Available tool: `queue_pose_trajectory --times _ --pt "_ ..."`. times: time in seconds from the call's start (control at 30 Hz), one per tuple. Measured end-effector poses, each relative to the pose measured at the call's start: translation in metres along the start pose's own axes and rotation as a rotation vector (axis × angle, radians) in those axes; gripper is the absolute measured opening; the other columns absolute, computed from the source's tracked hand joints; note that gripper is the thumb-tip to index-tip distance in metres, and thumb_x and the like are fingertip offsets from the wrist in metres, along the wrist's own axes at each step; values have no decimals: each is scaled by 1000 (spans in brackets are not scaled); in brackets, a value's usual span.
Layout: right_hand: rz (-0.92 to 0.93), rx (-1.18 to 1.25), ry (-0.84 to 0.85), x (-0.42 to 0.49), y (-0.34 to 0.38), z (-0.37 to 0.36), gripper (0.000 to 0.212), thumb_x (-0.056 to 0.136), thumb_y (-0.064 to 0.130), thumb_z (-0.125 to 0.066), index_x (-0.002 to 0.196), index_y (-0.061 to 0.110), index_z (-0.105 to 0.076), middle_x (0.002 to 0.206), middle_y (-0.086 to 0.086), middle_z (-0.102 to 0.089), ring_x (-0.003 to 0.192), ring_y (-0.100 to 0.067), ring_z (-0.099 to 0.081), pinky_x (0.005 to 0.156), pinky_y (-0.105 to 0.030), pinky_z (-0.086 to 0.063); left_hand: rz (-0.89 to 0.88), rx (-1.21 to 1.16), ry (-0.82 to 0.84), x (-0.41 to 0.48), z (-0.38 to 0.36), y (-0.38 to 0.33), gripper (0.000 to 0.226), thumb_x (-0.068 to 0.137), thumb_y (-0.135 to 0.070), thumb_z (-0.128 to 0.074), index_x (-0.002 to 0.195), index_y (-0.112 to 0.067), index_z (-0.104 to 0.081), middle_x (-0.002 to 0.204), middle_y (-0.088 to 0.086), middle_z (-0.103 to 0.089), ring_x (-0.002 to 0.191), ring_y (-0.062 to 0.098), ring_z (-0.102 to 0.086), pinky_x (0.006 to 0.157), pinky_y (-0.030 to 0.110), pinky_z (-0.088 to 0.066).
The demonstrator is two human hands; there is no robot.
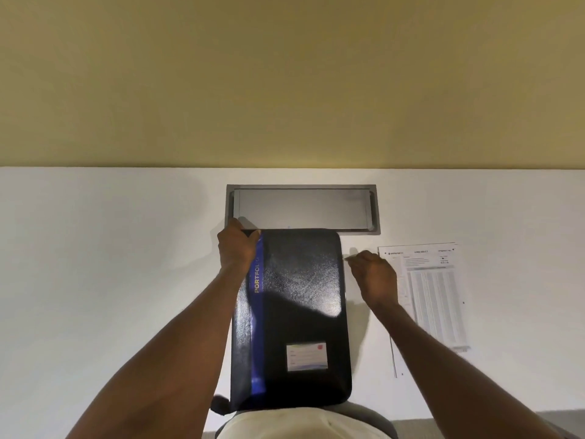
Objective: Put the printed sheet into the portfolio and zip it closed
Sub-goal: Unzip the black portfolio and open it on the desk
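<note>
A black portfolio [297, 312] with a blue stripe and a white label lies closed on the white table, its near end over the table's front edge. My left hand [237, 245] grips its far left corner. My right hand [373, 277] is beside its right edge near the far corner, fingers pinched on a small zipper pull [346, 258]. The printed sheet [433, 299] lies flat on the table to the right of the portfolio, partly under my right wrist.
A grey metal cable hatch [300, 207] is set into the table just beyond the portfolio. A yellow wall [285, 74] rises behind the table. The table's front edge runs close to my body.
</note>
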State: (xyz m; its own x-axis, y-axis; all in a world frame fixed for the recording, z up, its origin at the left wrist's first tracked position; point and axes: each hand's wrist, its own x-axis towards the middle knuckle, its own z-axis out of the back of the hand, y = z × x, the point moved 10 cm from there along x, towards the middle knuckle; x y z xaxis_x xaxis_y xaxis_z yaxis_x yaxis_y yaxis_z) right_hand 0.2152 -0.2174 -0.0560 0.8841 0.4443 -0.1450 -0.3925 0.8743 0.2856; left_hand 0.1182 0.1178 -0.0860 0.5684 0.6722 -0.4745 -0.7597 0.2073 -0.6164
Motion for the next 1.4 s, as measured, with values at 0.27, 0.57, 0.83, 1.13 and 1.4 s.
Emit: queue_pose_trajectory --times 0.27,0.57,0.83,1.13,1.4 --pt "-143 112 10 -70 -8 -20 30 96 32 -49 107 31 -78 95 7 -72 84 -23 -64 69 -32 -49 -10 35 -9 -1 -2 -1 42 94 -30 -76 120 -3 -58 116 18 -70 107 36 -69 94 42 -57" --pt "-239 195 -13 -101 -6 -14 25 93 14 -63 107 29 -78 98 6 -73 89 -20 -68 75 -32 -54 -273 163 -22 -48 -8 -17 51 97 -22 -66 142 -12 -47 134 18 -58 116 38 -62 98 45 -53" --pt "-304 128 50 -92 -1 -7 21 98 18 -58 103 23 -77 101 1 -71 96 -24 -68 80 -32 -52 -692 718 379 -194 -87 12 96 94 -57 -61 166 -29 -4 174 5 5 161 27 7 127 60 -12" --pt "-313 147 56 -96 -1 -10 24 98 16 -55 104 22 -78 106 -3 -72 96 -28 -68 82 -34 -53 -674 974 564 -281 -133 80 135 74 -75 -73 160 -33 22 167 8 35 152 35 35 117 78 3" --pt "-290 130 49 -119 0 -18 25 98 20 -52 93 19 -76 97 -5 -69 90 -29 -66 72 -32 -47 -722 1041 532 -287 -132 84 122 83 -69 -68 163 -27 14 170 13 27 155 40 25 115 82 -4"
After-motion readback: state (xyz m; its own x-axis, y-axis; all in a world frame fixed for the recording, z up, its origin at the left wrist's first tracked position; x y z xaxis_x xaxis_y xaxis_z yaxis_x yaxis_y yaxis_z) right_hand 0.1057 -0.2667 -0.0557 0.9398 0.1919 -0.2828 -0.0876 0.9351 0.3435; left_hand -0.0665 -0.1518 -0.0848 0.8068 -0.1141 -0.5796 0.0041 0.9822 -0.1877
